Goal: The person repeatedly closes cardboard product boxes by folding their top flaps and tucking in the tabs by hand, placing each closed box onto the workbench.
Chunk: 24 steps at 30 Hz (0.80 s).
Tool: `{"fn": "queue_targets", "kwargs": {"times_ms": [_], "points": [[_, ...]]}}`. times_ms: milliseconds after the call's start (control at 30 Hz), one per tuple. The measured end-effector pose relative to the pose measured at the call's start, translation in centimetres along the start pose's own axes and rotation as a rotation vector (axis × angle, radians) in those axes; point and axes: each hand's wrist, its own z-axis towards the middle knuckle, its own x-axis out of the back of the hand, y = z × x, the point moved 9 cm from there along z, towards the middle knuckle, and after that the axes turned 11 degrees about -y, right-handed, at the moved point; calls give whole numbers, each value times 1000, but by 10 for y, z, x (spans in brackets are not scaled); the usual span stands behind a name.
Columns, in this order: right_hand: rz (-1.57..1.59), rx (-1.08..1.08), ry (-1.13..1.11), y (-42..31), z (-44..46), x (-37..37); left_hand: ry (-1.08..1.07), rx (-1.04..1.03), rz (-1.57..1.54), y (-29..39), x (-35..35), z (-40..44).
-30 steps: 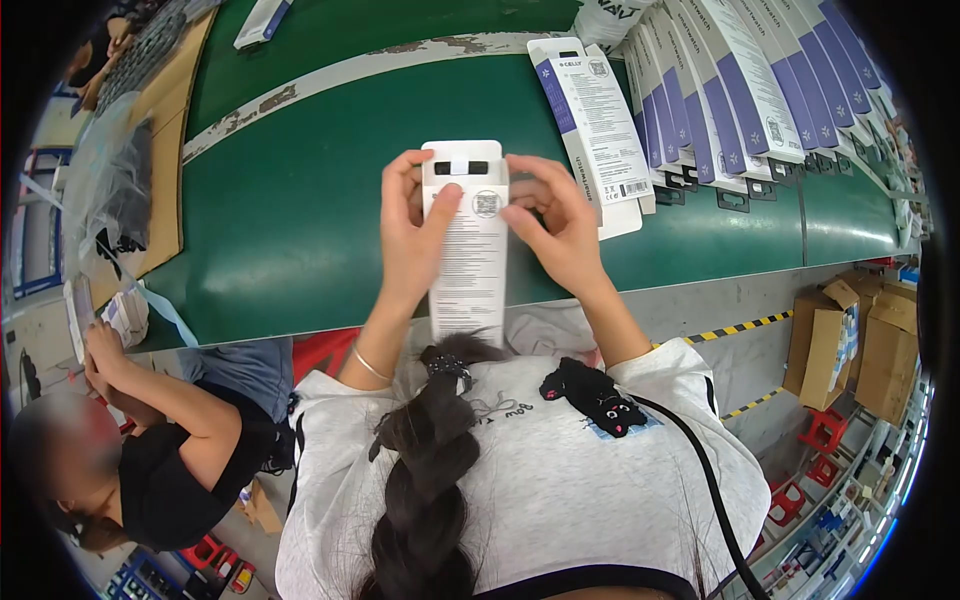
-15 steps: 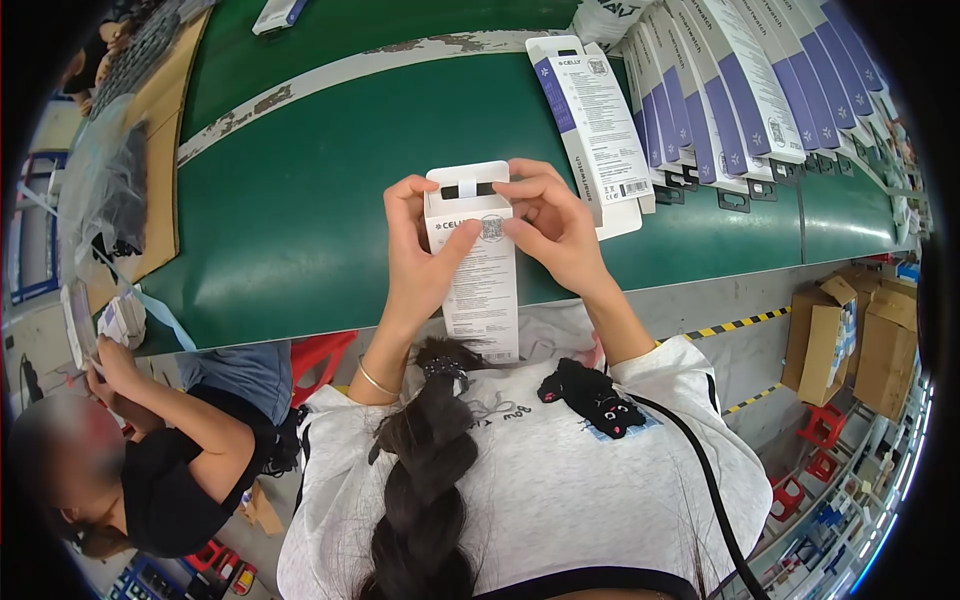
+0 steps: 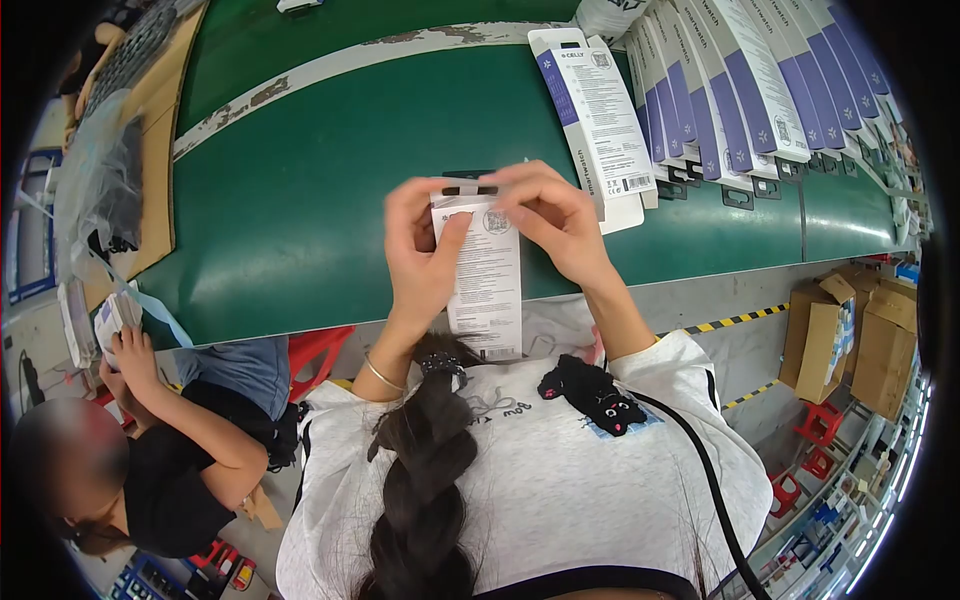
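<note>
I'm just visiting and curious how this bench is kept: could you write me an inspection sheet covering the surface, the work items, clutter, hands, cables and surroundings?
Surface: green tabletop, crossed by a white strip with worn patches.
Job's things: printed white box in hand; at the right, a row of smartwatch boxes, with a separate box lying to its left.
Clutter: clear plastic bag at the left.
Hands: left hand holds the printed white box near its top; right hand is at the same end, fingertips blurred.
Cables: black cord over the grey shirt.
Surroundings: co-worker at left; cardboard cartons at right.
</note>
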Motion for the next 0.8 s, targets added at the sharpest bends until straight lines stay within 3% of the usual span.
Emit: {"fn": "queue_targets", "kwargs": {"times_ms": [67, 133, 200, 300, 533, 633, 800], "points": [[-58, 88, 64, -8, 1, -1, 73, -79, -131, 10, 2, 0], [-31, 75, 77, -15, 3, -2, 70, -36, -91, 4, 13, -1], [-26, 74, 93, -16, 3, 1, -27, -22, 219, 2, 12, 2], [7, -64, 161, 7, 0, 12, -35, 52, 252, 4, 7, 11], [-84, -48, 212, 4, 2, 14, -186, 47, 300, 9, 1, 24], [23, -141, 234, 9, 3, 19, -181, 214, 32, -8, -1, 29], [49, -153, 302, 5, 3, 22, -212, 210, 55, -9, -5, 37]]}}
